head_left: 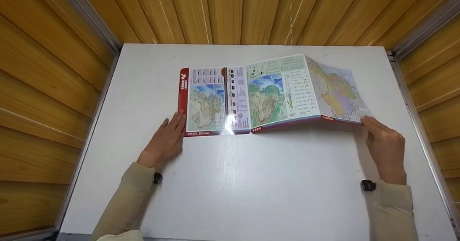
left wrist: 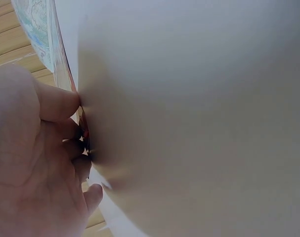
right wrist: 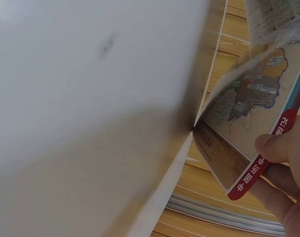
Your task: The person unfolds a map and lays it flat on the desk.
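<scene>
A glossy folding map (head_left: 219,100) with a red left edge lies partly unfolded on the white table, several panels showing. Its left panel is flat, while the middle and right panels rise at a fold. My left hand (head_left: 167,140) rests at the red left edge, fingers extended along it; the left wrist view shows the thumb and fingertips right at that edge. At the far right, my right hand (head_left: 386,145) pinches the lower corner of the last panel. The right wrist view shows my thumb (right wrist: 273,148) on the red-tabbed corner, with fingers behind it.
The white table (head_left: 230,198) carries the map near its back half. Wood-patterned walls (head_left: 226,14) stand behind and on both sides, with metal frame strips (head_left: 97,14) at the corners. Bright glare sits on the left panel.
</scene>
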`<state>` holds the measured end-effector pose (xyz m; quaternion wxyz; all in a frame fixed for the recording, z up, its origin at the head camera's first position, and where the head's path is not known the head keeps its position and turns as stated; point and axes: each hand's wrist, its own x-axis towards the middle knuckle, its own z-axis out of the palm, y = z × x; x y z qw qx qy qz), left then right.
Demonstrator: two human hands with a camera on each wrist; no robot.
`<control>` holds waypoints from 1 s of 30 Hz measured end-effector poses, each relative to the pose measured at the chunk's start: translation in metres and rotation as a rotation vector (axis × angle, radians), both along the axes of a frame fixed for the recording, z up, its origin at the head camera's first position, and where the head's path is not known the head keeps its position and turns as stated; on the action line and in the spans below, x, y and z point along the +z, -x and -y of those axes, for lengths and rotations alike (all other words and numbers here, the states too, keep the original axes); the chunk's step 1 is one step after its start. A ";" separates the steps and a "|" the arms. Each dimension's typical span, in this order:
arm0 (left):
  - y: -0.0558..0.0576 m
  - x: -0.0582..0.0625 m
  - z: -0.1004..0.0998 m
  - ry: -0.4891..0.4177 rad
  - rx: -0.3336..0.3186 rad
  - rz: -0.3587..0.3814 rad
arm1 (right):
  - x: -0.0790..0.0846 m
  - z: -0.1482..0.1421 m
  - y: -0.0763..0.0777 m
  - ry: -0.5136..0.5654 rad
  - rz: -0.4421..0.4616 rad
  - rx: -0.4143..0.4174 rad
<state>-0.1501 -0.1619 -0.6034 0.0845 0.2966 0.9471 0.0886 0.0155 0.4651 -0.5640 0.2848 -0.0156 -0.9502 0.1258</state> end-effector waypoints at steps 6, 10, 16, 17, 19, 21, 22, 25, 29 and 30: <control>0.000 0.003 -0.001 0.023 0.042 0.032 | -0.005 -0.012 0.004 0.034 0.066 0.019; 0.002 0.004 0.000 0.017 0.052 0.026 | -0.010 -0.020 0.007 0.059 0.161 0.015; 0.001 0.006 -0.001 -0.002 0.066 0.031 | -0.018 -0.031 0.013 0.106 0.306 0.016; 0.000 0.006 -0.002 -0.001 0.069 0.033 | -0.018 -0.032 0.014 0.110 0.325 0.017; -0.001 0.007 -0.003 0.003 0.078 0.037 | -0.020 -0.035 0.016 0.125 0.365 0.016; -0.002 0.008 -0.005 0.003 0.089 0.045 | -0.022 -0.037 0.018 0.140 0.412 0.010; -0.003 0.008 -0.006 0.005 0.096 0.049 | -0.022 -0.038 0.019 0.146 0.436 0.005; -0.005 0.009 -0.010 0.000 0.111 0.057 | -0.025 -0.042 0.023 0.164 0.502 -0.010; -0.008 0.009 -0.014 0.002 0.125 0.056 | -0.026 -0.046 0.027 0.167 0.548 -0.011; -0.008 0.009 -0.015 0.004 0.129 0.056 | -0.026 -0.047 0.028 0.163 0.547 -0.003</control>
